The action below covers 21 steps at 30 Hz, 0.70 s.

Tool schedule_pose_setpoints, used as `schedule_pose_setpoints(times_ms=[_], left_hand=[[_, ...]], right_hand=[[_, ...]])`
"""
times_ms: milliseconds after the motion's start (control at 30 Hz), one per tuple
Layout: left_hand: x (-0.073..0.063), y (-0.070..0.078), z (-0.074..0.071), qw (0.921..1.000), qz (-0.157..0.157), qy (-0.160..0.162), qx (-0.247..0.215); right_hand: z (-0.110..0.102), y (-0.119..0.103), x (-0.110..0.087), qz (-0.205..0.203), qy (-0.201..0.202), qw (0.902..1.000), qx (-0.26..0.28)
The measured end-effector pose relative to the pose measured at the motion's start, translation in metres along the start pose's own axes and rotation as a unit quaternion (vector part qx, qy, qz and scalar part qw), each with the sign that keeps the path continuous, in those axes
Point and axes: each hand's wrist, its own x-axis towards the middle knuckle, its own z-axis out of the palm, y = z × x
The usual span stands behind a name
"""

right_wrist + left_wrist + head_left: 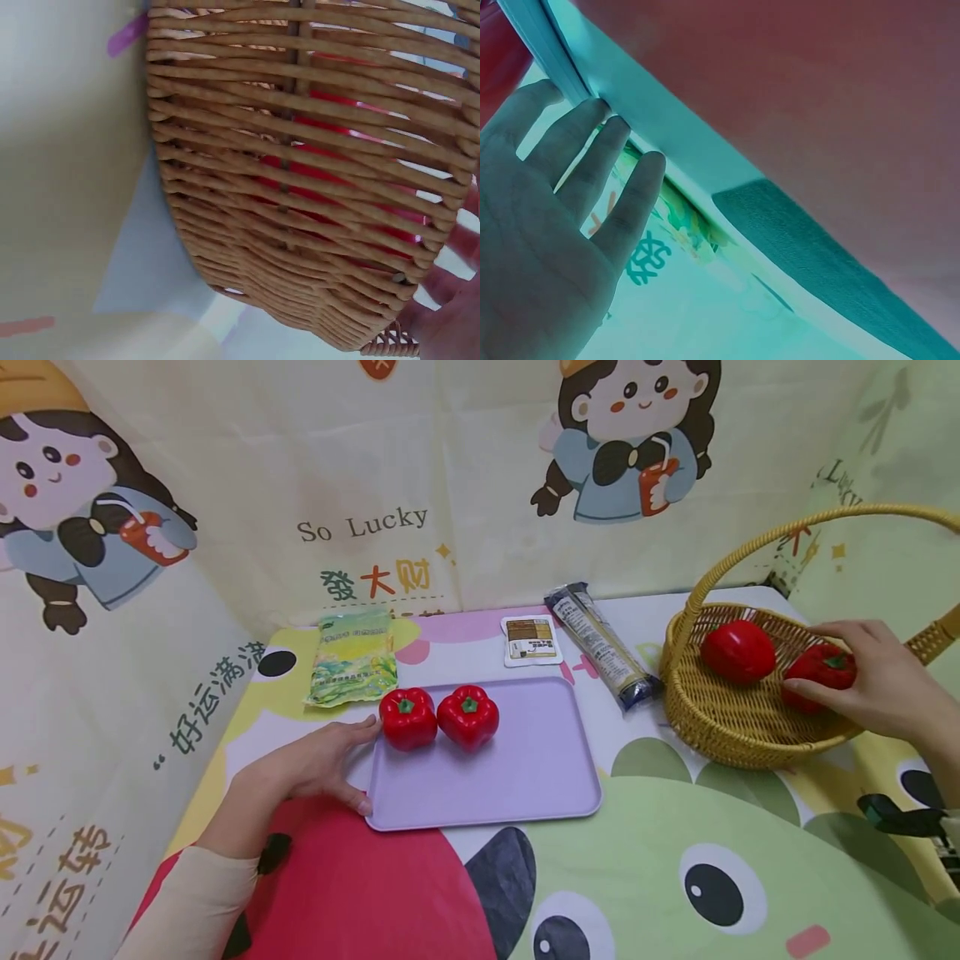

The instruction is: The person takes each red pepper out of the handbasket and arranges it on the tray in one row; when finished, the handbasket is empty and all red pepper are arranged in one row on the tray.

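Wicker fills your right-wrist view, the basket (pixel 300 187) wall close up with red showing through the slats. That red is the pepper (pixel 821 672) your right hand (pixel 877 685) has its fingers curled round, inside the basket (pixel 720 727) at the right of the tabletop (pixel 675 860). A second red piece, smooth and round like a tomato (pixel 738 650), lies just beside it in the same basket.

To my eye you're at the grasp, so settle the grip before you lift: get thumb and fingers on opposite sides of the pepper, and bring it up under the arched handle (pixel 757 547) without nudging the tomato.

Your left hand (pixel 315 768) lies flat and relaxed, holding nothing, fingers touching the left edge of the lilac tray (pixel 525 777); the left-wrist view shows those fingers (pixel 585 165) straight against the tray's rim. Keeping it there should stop the tray sliding.

Two red peppers (pixel 407 717) (pixel 468 716) already sit side by side at the tray's near-left, so the bare space to their right looks the easy landing spot.

Beyond the tray lie a green packet (pixel 352 657), a small sachet (pixel 531 640) and a long noodle pack (pixel 603 643).
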Motion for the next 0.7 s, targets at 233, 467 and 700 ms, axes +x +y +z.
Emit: schedule_pose_setpoints(times_ms=[233, 467, 700], left_hand=[[-0.0027, -0.0003, 0.0004, 1.0000, -0.002, 0.006, 0.001], [-0.0033, -0.0007, 0.0004, 0.9997, 0.018, 0.014, 0.012], [-0.0036, -0.0011, 0.0013, 0.9999, 0.008, 0.011, 0.008]], right_hand=[[0.0037, 0.0031, -0.0004, 0.023, -0.007, 0.9994, -0.026], [0.0019, 0.0034, 0.0018, -0.023, -0.006, 0.9979, -0.061], [0.0079, 0.0012, -0.0059, -0.035, -0.035, 0.9985, -0.024]])
